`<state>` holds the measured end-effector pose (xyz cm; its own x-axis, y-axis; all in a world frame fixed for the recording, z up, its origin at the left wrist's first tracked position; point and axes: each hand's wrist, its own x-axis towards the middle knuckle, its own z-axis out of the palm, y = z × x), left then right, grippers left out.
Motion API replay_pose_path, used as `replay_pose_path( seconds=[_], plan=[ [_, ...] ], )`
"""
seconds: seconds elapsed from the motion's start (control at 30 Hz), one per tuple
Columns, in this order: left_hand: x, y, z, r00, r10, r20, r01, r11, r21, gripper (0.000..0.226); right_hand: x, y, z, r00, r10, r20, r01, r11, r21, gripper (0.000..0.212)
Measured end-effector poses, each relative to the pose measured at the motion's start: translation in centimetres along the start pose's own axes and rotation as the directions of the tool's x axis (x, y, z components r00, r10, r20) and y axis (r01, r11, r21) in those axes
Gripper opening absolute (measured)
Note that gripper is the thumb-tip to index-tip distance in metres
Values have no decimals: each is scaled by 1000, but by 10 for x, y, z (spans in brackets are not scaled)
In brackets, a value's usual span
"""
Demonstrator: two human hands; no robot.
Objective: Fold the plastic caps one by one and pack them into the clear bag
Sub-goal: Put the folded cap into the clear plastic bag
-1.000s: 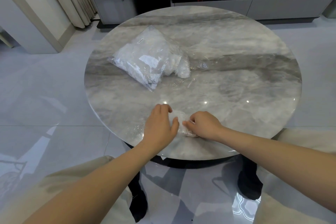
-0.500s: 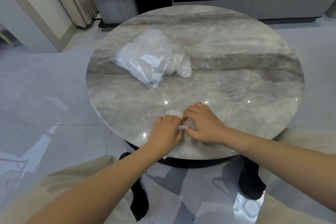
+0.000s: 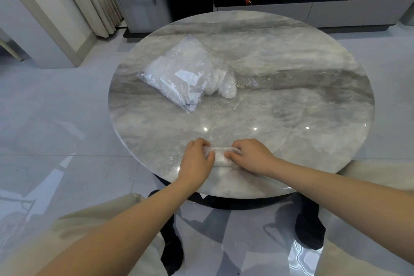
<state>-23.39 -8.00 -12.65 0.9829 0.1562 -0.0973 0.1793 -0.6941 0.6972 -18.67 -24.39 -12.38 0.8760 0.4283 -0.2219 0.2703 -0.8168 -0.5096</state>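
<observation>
Hands spread apart since earlier — clear bag point(image 3: 179, 78) label unreadable.

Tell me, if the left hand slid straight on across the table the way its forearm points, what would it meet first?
Right away the cap it already grips with the right hand. Past that, the table looks bare along that line; the bag lies off to the left of it, though depth is hard to judge here.

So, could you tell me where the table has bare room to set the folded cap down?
The right half of the table is bare, from the bag across to the far rim. A bare strip also lies between the bag and both hands. It is crowded at the near edge, where the left hand and right hand grip the cap.
</observation>
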Motion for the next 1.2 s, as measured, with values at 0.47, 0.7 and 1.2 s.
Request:
replay_pose_path(
  seconds=[0.47, 0.7, 1.2],
  plan=[
    [23, 9, -12, 998, -36, 56, 34, 999, 36, 10, 20, -11, -16, 992, -104, 66, 89, 975, 204, 42],
    [39, 32, -22, 1000, 20, -19, -22, 994, -110, 11, 37, -19, -46, 1000, -17, 5, 14, 931, 364, 18],
    [91, 38, -23, 894, 430, -130, -256, 725, 640, 37, 124, -12, -103, 956, 293, 3, -262, 851, 455, 20]
  ],
)
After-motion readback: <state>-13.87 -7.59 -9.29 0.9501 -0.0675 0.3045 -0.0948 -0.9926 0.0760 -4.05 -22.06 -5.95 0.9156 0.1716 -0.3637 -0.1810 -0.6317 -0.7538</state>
